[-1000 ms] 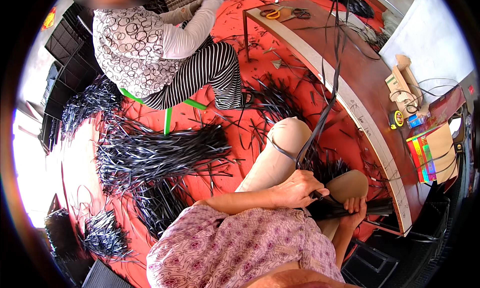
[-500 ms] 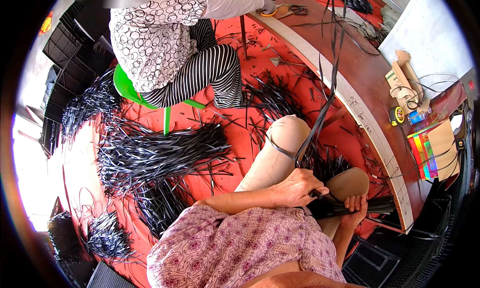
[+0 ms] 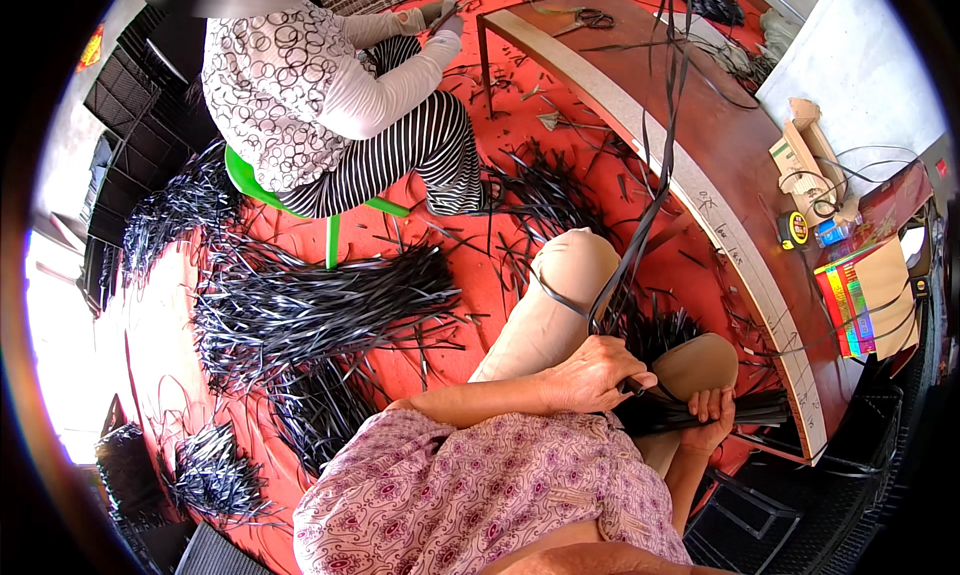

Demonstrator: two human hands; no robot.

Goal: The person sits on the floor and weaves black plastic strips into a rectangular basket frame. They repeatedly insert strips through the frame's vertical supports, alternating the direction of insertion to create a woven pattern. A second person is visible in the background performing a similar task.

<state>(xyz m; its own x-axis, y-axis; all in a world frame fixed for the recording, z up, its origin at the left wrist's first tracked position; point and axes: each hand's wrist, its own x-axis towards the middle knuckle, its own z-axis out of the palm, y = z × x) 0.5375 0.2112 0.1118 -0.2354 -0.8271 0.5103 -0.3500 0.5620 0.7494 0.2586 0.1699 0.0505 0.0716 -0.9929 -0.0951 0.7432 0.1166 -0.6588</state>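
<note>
Across my lap lies a bundle of flat black strips (image 3: pixel 762 409). My right hand (image 3: pixel 710 417) is closed around this bundle near my right knee, its fingers curled over the top. Close to the bundle's left end, my left hand (image 3: pixel 600 373) is closed in a fist, thumb pointing right. Long black strips (image 3: pixel 655 210) come down from above and run behind my left hand; a dark end pokes out by its thumb. The exact grip there is partly hidden. One strip also loops over my left knee (image 3: pixel 580 265).
A long red-brown table (image 3: pixel 735 140) curves along the right, bearing scissors (image 3: pixel 590 18), a tape measure (image 3: pixel 793 230) and a cardboard box (image 3: pixel 808 165). Piles of black strips (image 3: pixel 320 305) cover the red floor covering (image 3: pixel 490 325). A co-worker (image 3: pixel 300 95) sits on a green stool (image 3: pixel 333 237).
The co-worker has drawn an arm back from the table, taking the orange-handled scissors off its edge, and now has both hands together in front. My own hands have stayed in place.
</note>
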